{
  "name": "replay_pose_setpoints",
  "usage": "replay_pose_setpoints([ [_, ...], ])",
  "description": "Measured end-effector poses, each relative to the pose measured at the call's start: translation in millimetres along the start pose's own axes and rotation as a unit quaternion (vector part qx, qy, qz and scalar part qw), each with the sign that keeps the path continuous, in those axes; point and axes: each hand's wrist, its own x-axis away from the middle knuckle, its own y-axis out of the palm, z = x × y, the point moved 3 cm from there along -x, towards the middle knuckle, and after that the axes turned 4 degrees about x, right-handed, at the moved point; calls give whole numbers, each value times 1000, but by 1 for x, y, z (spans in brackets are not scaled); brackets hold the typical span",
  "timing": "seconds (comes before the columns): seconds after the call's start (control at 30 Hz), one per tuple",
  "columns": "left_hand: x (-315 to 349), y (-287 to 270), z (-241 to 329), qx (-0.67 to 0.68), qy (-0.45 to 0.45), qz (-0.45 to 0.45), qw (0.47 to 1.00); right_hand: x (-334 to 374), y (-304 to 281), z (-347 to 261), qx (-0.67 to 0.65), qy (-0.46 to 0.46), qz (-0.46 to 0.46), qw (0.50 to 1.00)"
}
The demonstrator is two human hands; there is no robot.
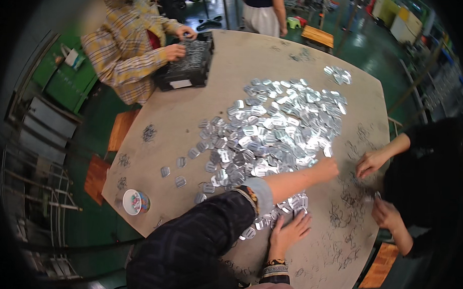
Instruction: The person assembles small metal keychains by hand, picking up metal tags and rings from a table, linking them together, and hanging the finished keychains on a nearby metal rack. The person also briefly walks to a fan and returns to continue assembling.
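Note:
My left arm, in a dark sleeve with a turned-up pale cuff, reaches across a heap of silvery slotted metal plates (265,140). At the heap's right edge my left hand (325,169) is closed, its fingertips turned down and hidden; what they hold, if anything, I cannot make out. Nearer to me, my right hand (289,232) lies open on the tabletop (204,62), fingers spread and pointing away. Its fingertips are beside a small strip of the same plates (296,203), partly under my left forearm.
Thin dark wire pieces (344,212) lie scattered at the right, near a co-worker's hands (372,162). At the far left, another person in a checked shirt (120,44) handles pieces in a black crate (182,81). A paper cup (135,202) stands at the left edge. Wooden stools (379,267) surround the table.

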Motion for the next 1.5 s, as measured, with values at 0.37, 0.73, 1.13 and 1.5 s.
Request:
replay_pose_setpoints([
  [0.37, 110, -125, 12, 235, -295, 102, 921, -3, 11, 7, 73, -17, 16, 997],
  [0.73, 499, -422, 22, -172, -770, -12, 614, 3, 10, 1, 100, -31, 28, 994],
  [1.13, 260, -217, -97, 51, -467, 35, 882, -2, 1, -6, 64, -25, 27, 997],
  [1.5, 267, -211, 30, 171, -358, 150, 906, 5, 2, -4, 52, -25, 30, 998],
])
